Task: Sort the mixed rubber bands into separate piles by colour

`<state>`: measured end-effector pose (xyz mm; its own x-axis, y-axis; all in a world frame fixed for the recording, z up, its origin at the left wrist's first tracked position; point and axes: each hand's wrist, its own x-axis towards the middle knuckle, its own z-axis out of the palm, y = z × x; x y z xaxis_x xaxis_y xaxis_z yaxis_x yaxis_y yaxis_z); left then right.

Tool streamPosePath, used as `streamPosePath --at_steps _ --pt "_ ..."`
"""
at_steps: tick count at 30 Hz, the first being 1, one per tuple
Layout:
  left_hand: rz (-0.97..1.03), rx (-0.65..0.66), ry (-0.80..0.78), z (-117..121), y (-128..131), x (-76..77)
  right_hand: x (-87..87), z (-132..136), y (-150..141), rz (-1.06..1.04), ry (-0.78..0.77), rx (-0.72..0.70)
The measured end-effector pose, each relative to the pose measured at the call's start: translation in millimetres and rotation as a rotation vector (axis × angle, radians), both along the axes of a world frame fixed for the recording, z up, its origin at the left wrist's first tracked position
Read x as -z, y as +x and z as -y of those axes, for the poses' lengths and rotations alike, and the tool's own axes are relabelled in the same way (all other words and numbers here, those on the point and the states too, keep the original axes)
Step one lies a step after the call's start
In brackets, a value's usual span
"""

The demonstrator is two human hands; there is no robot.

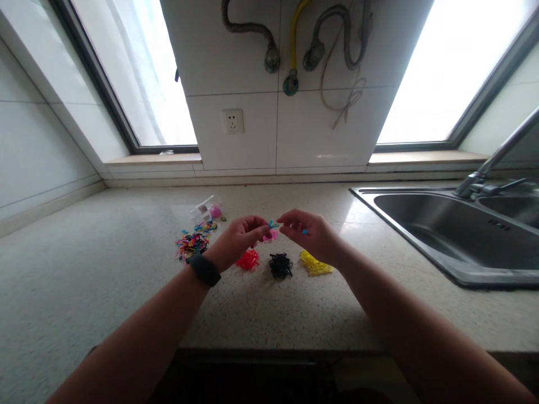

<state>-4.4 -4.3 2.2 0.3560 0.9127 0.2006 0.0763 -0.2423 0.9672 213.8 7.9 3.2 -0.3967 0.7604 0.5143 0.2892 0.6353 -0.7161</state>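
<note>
Both my hands hover together above the speckled countertop (105, 280). My left hand (238, 238), with a black wristband, pinches a small blue rubber band (273, 225). My right hand (309, 233) is closed on the same blue band from the other side, and another bit of blue shows under its fingers. Below the hands lie sorted small heaps of bands: red (248, 260), black (280, 265), yellow (315, 264), and a pink heap (270, 235) partly hidden behind my left fingers.
A mixed-colour heap of bands (192, 243) lies to the left, with a small clear plastic box and pink lid (206, 210) behind it. A steel sink (446, 235) with a tap (497, 163) fills the right. A tiled wall with a socket (233, 120) and hoses stands behind.
</note>
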Motion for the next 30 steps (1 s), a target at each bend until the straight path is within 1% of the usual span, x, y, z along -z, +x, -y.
streamPosePath --at_steps 4,13,18,21,26,30 --pt "-0.015 0.022 -0.002 3 1 -2.1 -1.8 3 -1 0.013 0.013 -0.003" --pt "-0.013 0.067 -0.011 1 -2 0.0 -1.9 5 0 0.047 0.037 0.001" --pt "0.045 0.061 -0.005 -1 -6 1.9 -5.0 6 2 -0.016 0.030 0.027" --pt "0.079 0.058 0.003 -2 -7 2.7 -7.4 6 3 -0.079 0.002 0.029" --pt "0.126 0.059 0.024 0 -7 3.1 -11.6 8 3 -0.191 -0.120 -0.021" --pt "0.161 0.062 0.032 1 -7 3.3 -14.4 10 2 -0.252 -0.184 -0.033"
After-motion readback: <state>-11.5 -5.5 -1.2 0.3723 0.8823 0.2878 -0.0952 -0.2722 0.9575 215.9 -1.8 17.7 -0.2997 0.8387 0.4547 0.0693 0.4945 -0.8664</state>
